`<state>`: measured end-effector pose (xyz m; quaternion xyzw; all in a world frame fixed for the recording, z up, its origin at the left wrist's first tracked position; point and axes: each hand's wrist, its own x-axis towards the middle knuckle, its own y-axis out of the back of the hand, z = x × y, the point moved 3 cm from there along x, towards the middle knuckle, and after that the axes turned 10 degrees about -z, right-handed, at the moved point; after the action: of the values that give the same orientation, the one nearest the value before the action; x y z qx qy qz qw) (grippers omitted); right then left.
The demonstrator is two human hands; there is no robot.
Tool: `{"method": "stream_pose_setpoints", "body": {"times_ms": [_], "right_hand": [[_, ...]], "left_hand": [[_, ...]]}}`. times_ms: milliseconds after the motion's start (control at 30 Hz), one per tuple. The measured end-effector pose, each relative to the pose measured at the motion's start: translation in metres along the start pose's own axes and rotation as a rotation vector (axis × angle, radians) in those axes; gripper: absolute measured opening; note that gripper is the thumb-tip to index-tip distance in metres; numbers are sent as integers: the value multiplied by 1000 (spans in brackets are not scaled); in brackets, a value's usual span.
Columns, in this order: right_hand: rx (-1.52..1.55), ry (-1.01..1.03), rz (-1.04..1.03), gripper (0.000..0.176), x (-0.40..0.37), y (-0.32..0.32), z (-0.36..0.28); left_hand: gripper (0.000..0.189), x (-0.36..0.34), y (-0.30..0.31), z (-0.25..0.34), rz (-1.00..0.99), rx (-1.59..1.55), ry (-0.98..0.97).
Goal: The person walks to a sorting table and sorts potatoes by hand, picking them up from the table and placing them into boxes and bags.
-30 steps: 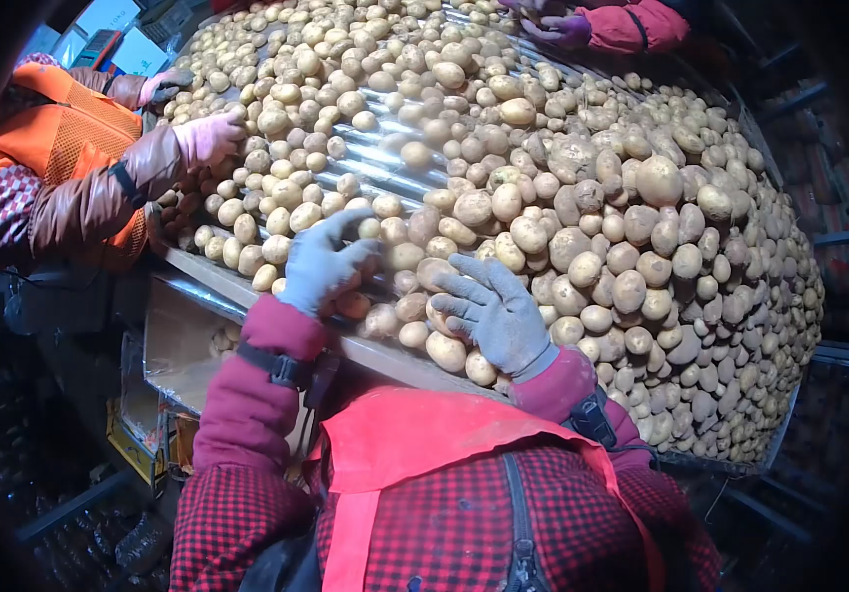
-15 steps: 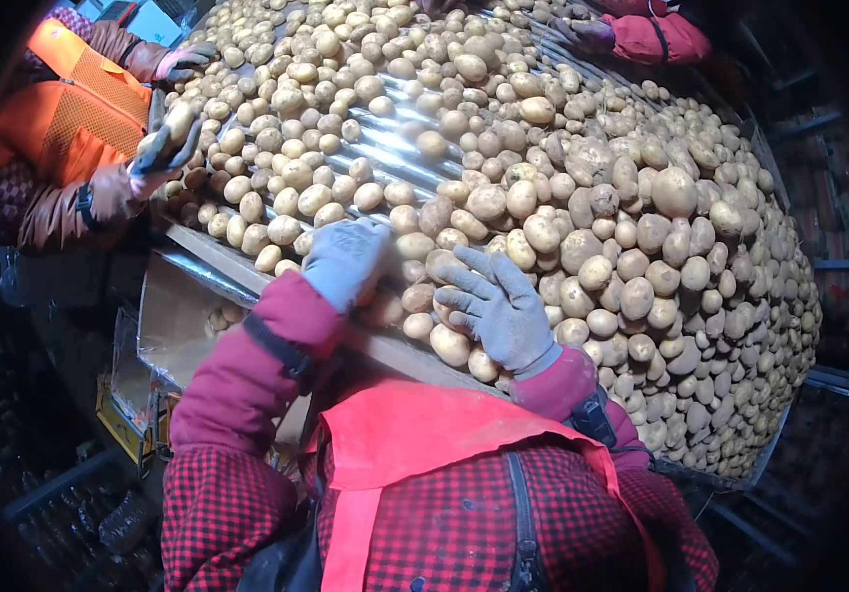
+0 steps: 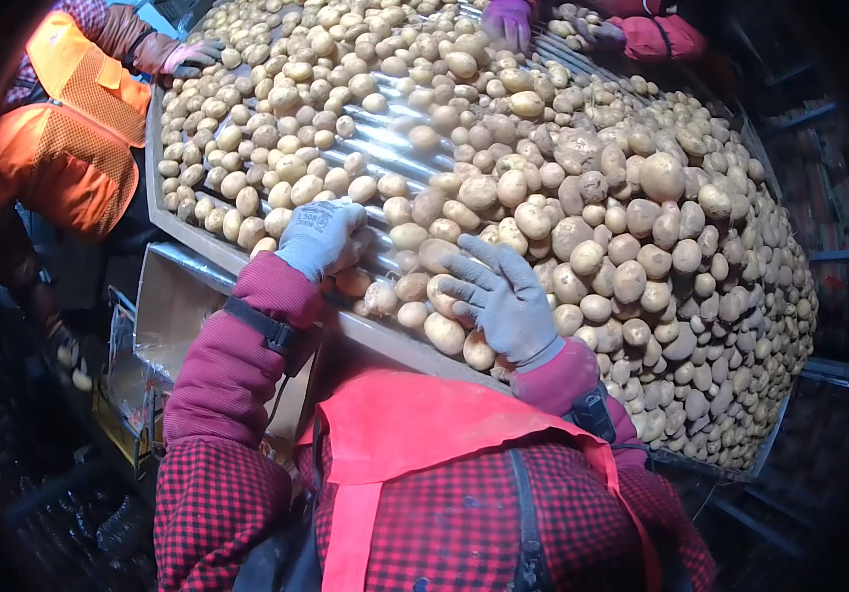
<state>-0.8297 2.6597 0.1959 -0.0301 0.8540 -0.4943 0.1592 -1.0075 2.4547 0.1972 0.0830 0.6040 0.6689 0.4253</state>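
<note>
Both my hands wear grey gloves over the near edge of a table heaped with potatoes (image 3: 661,178). My left hand (image 3: 322,239) has its fingers curled down beside a strip of metal rollers (image 3: 385,148); what they hold, if anything, is hidden. My right hand (image 3: 508,301) lies with fingers spread against several potatoes near the edge, its fingertips beside a larger potato (image 3: 444,333).
A co-worker in an orange vest (image 3: 69,168) stands at the left, one gloved hand (image 3: 193,57) on the potatoes. Other gloved hands (image 3: 509,22) reach in at the top. An open box (image 3: 178,306) sits below the table's wooden edge (image 3: 192,235).
My left hand has moved a little to the left. The orange-vested person's nearer arm has swung off the table and down, with potatoes at the hand. A purple-gloved hand has come in at the top.
</note>
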Motion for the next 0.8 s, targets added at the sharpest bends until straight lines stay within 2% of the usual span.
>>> {"method": "stream_pose_setpoints", "body": {"times_ms": [100,133,167,200,267,367,400,433,467,500,567,633,667,700,767,800], "right_hand": [[-28,-9,3,59,-1,6,5],[-30,-11,1,59,1,5,8],[-36,-13,-6,59,5,3,9],[64,-57,-32,48,8,-3,10],[-23,-96,-21,48,9,-14,14],[-112,-128,-20,48,7,-24,25],[-138,-144,-35,49,6,-29,27],[-148,-160,-70,49,9,-34,32],[-176,-158,-124,49,12,-39,37],[-239,-130,-193,50,18,-46,43],[-365,-96,-245,52,24,-59,55],[-532,-62,-245,54,30,-69,67],[-380,-133,-89,45,31,-72,75],[-284,-231,-54,45,35,-65,80],[-85,-417,47,51,43,-52,90],[-165,-435,72,51,45,-61,94]], "left_hand": [[22,3,-18,3,122,168,-71],[20,10,-26,5,80,245,-80],[17,16,-31,7,120,230,-90],[16,23,-32,9,118,241,-42],[17,24,-34,4,156,226,-16],[22,-8,-10,-5,197,-258,2],[25,-23,1,2,141,-488,33],[21,-29,-14,8,174,-914,-105],[22,-45,-28,12,176,-920,-187],[24,-73,-15,32,176,-926,-269],[32,-112,-8,46,321,-828,-358],[35,-134,-23,33,500,-925,-294],[33,-152,-36,22,511,-1316,-230],[27,-163,-60,9,645,-1565,-156],[21,-211,-91,-23,735,-1767,218],[21,-237,-116,-39,935,-1816,261]]}}
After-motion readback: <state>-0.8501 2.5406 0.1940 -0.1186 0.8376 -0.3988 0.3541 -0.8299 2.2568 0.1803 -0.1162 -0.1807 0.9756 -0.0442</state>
